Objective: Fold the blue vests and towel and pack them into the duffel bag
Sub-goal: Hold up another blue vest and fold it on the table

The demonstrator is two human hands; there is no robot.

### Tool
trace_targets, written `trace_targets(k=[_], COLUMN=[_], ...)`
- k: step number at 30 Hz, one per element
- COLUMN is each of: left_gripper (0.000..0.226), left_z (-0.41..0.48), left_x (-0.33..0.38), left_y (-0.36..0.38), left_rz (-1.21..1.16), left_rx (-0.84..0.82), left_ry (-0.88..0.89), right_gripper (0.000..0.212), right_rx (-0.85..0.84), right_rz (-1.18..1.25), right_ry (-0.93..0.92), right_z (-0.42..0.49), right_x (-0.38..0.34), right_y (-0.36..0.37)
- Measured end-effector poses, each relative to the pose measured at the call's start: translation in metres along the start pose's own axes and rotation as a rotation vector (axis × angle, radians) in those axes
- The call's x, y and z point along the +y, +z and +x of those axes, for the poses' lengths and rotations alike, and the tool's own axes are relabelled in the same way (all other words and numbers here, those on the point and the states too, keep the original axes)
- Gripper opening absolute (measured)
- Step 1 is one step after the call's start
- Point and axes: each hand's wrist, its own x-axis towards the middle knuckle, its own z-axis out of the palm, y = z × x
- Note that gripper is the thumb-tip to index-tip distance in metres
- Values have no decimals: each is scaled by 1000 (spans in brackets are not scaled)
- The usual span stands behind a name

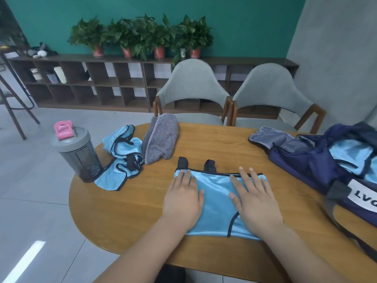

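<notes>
Teal paint covers the back wall (244, 21), where we see a row of potted plants (142, 35) on a long dark shelf unit (91, 82). Two grey chairs (193, 82) stand at the far side of a round wooden table (122, 211), which fills the lower part of our view.

At the middle of the table, close to its near edge, lies a folded blue vest (218, 201) with dark trim. Two black straps (182, 162) stick out from its far edge. Both of the person's hands rest on it. The left hand (183, 203) lies flat on the vest's left part, fingers straight and close together, gripping nothing. The right hand (255, 203) lies flat on the right part, fingers straight and slightly spread, also gripping nothing.

To the left, near the table's edge, we see a crumpled blue heap (120, 160) of vest cloth with black edging; we cannot tell how many vests it holds. Just beside it, towards the chairs, lies a grey striped towel (161, 137), loosely bundled. A grey shaker bottle (77, 152) with a pink lid stands upright at the table's left edge, just beside the heap.

On the right lies the navy duffel bag (316, 160), unzipped, with shiny blue cloth (350, 154) showing inside. A white label (365, 196) on its side shows the letters LV.
</notes>
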Motion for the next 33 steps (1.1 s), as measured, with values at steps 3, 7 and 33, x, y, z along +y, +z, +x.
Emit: trace_targets(k=[3,7,33], left_gripper=[60,77,68], left_z=[1,-2,-5], left_x=[5,2,0], left_y=[8,19,19], left_rz=[-36,-48,-102], left_rx=[41,-101,66], left_ry=[14,-28,23], right_gripper=[67,54,8], right_rx=[-111,-38,373], right_rz=[136,229,593], right_ry=[-12,67,-99], right_z=[11,30,64], right_x=[5,4,-48], right_y=[3,-5,-4])
